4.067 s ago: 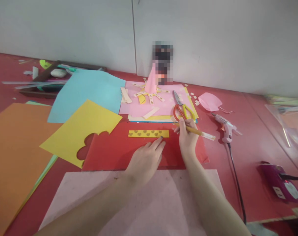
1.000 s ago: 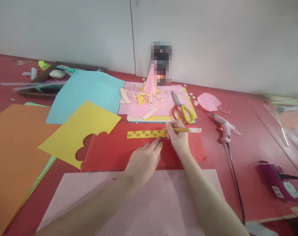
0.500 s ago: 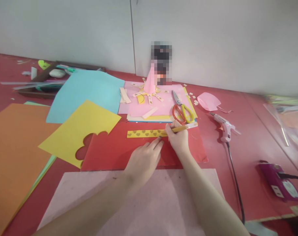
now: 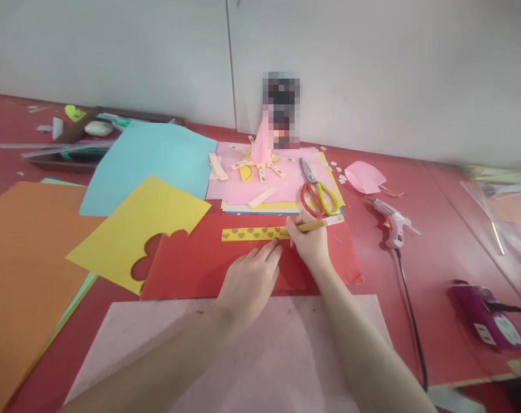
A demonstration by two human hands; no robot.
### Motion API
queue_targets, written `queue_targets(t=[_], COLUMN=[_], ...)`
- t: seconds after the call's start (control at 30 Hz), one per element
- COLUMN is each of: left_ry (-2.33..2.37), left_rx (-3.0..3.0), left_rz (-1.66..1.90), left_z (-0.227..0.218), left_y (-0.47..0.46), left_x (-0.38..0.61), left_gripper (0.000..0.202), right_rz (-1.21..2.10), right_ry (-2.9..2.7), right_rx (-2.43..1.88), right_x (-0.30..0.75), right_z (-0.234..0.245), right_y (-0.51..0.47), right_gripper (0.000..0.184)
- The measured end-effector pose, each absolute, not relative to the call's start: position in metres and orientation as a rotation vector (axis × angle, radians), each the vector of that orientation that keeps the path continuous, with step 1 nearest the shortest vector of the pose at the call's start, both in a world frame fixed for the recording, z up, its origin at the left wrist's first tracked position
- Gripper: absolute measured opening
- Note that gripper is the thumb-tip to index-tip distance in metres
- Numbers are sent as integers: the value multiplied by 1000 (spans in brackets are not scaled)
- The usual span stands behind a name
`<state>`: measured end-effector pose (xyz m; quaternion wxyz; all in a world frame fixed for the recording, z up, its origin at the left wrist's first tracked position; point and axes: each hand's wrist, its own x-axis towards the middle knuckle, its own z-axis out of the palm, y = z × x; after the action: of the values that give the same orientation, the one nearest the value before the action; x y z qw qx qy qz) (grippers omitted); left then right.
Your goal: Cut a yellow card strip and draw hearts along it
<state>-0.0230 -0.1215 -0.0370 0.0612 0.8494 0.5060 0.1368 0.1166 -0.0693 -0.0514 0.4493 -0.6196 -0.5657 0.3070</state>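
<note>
Yellow and narrow, a paper strip (image 4: 247, 234) marked with brown hearts lies flat on a glossy red rectangular sheet (image 4: 200, 269). The left hand (image 4: 251, 275) rests with fingers extended, gripping nothing, their tips at the strip's near edge. The right hand (image 4: 310, 241) has its fingers closed around a slim ochre pen with a clear end (image 4: 312, 225), angled toward the strip's right part; its writing tip is hard to make out. Just beyond that hand lie metal scissors with one red and one yellow handle (image 4: 327, 198). A pale pink glue gun (image 4: 395, 223) lies farther right on the red surface (image 4: 441, 344).
</note>
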Motion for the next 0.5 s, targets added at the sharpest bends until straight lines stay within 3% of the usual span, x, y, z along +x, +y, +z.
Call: queue_targets(t=[0.5], left_ry=[1526], left_rx=[2560], left_rz=[402], left_z=[-38], left_y=[-121], left_x=[-23], left_gripper=[31], right_rz=[656], right_ry=[-1387], right_rx=[-1584], right_x=[117], right_z=[-53], right_y=[-68], right_gripper=[27])
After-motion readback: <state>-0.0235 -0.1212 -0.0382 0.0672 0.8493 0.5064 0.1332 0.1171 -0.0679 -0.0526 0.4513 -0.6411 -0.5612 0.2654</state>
